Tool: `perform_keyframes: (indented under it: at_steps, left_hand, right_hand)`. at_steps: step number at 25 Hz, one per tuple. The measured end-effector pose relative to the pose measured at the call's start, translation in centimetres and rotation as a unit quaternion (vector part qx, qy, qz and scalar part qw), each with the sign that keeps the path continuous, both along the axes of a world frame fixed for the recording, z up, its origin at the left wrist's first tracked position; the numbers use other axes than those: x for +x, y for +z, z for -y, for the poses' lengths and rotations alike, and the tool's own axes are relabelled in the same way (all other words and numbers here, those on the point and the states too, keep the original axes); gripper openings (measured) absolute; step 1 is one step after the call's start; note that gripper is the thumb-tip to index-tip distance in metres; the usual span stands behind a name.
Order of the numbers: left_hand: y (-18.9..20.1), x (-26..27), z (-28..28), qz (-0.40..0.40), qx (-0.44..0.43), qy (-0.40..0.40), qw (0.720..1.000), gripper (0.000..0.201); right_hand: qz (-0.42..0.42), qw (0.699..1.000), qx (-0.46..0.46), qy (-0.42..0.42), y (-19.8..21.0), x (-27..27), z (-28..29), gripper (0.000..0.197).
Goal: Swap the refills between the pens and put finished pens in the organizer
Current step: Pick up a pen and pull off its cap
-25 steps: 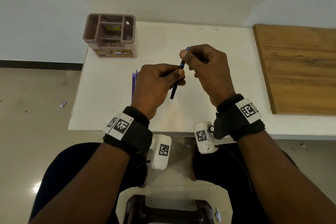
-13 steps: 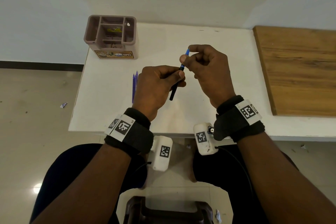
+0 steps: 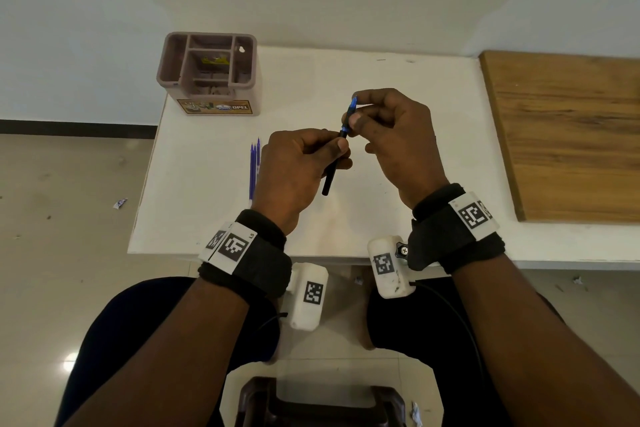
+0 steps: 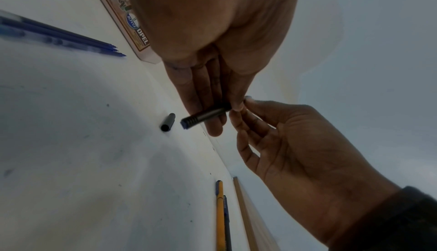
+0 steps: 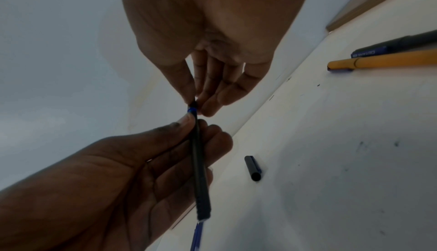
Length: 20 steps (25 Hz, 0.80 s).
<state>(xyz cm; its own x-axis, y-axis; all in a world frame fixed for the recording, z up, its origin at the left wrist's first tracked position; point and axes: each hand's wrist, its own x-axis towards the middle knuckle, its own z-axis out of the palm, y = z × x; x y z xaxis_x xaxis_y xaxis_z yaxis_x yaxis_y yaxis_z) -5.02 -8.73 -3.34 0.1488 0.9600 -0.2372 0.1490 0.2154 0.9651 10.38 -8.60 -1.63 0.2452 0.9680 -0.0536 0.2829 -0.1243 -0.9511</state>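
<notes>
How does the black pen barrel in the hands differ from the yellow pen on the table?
The black pen barrel is held up off the table by both hands; the yellow pen lies flat, untouched. The black barrel has no cap, and a loose black cap lies nearby; whether the yellow pen's blue-ended tip is capped is unclear. Both are slim.

Between the hands, the pen barrel (image 3: pixel 333 163) is matt black plastic with a ribbed end. Beneath lies a smooth, scuffed white tabletop (image 3: pixel 398 87); right of them, a grained wood board (image 3: pixel 568 135). Beyond the left one, a matt plastic organizer (image 3: pixel 207 73).
</notes>
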Motion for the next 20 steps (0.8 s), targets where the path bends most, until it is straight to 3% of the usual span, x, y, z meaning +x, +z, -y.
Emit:
perform_keyframes:
  at_steps: [15, 20]
  left_hand:
    - [-0.08, 0.13, 0.04, -0.014, -0.005, 0.000, 1.000, 0.023]
    - [-0.20, 0.12, 0.00, -0.012, -0.026, -0.005, 1.000, 0.022]
  right_hand:
    - [0.015, 0.999, -0.028, 0.014, -0.64, -0.28, -0.18, 0.034]
    - [0.005, 1.000, -0.004, -0.005, -0.73, 0.02, -0.28, 0.024]
